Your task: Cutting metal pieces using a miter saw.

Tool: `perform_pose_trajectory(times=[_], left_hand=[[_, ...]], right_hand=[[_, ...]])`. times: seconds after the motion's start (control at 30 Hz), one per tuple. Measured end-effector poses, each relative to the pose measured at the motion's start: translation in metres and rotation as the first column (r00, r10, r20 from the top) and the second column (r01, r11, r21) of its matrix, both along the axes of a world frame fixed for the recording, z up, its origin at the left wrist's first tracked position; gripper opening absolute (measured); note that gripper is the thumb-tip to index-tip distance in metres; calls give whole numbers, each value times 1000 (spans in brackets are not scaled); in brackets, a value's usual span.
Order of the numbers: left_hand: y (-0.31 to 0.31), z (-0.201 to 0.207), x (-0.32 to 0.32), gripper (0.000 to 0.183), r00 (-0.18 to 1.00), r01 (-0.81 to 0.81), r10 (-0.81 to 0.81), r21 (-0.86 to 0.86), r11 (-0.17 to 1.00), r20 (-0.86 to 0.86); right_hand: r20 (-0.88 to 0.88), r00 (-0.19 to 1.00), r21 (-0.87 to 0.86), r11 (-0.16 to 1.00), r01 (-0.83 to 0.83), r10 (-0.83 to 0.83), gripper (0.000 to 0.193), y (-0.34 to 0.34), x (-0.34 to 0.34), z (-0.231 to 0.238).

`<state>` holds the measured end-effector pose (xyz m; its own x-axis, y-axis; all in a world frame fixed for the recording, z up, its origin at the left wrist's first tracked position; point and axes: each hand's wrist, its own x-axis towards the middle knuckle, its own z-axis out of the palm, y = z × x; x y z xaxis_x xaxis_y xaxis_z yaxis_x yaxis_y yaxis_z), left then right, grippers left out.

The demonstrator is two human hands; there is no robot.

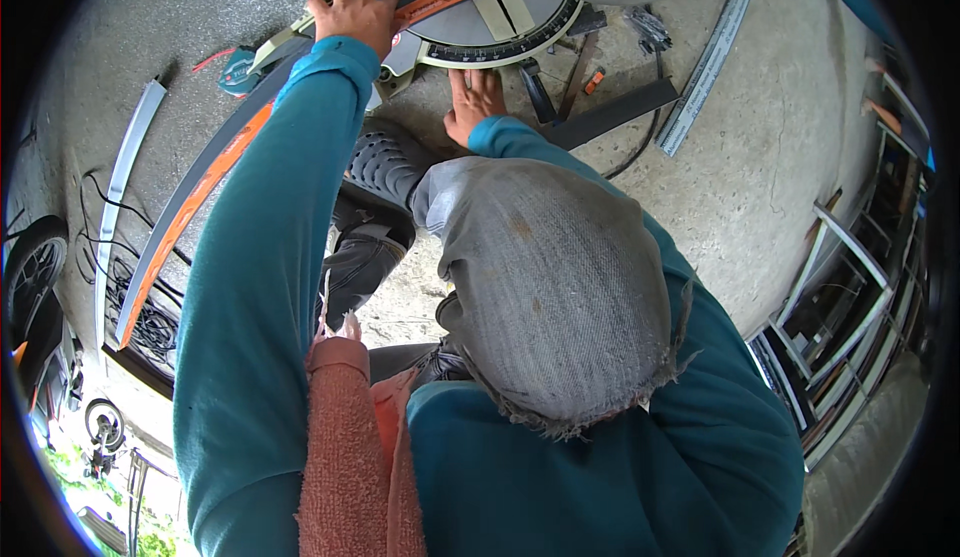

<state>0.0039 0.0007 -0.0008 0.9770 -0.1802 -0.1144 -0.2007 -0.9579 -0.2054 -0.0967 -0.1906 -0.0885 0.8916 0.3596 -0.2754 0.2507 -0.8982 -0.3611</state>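
Observation:
Across the round table of a mitre saw [455,24] lies a long dark grey metal profile with an orange printed strip [215,167]. It runs down to the left past my left arm. My left hand [355,15] is closed over the profile beside the saw table, its fingers bent over the far edge. Below the saw table's curved front rim, my right hand [476,103] reaches forward with fingers stretched out and thumb apart. The rim hides its fingertips, and no held thing shows. A black handle-like part [537,91] of the saw sticks out just right of that hand.
A dark flat bar [615,115], a small orange item [595,80] and a silver strip [707,62] lie on the floor at right. Another silver strip [130,157] and coiled black cable [145,307] are at left. Metal frames [850,247] stand far right; a wheel [38,262] far left.

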Motion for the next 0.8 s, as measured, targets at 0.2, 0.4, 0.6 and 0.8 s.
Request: perform_pose_trajectory(times=[0.2, 0.4, 0.6, 0.8], left_hand=[[0, 2, 1, 40, 1000, 5, -5, 18, 1000, -4], [-1, 8, 2, 43, 1000, -15, 15, -15, 1000, -23], [-1, 7, 2, 44, 999, -13, 11, -30, 999, -44], [5, 10, 7, 43, 980, 9, -2, 34, 999, -198]], right_hand=[[-43, 971, -108, 965, -239, 235, 67, -15, 31, -4], [-84, 948, 47, 952, -303, 306, 34, -31, 16, -2], [-13, 986, 245, 956, -159, 167, 35, -30, 16, -5], [-230, 960, -81, 980, -179, 157, 51, -6, 26, -29]])
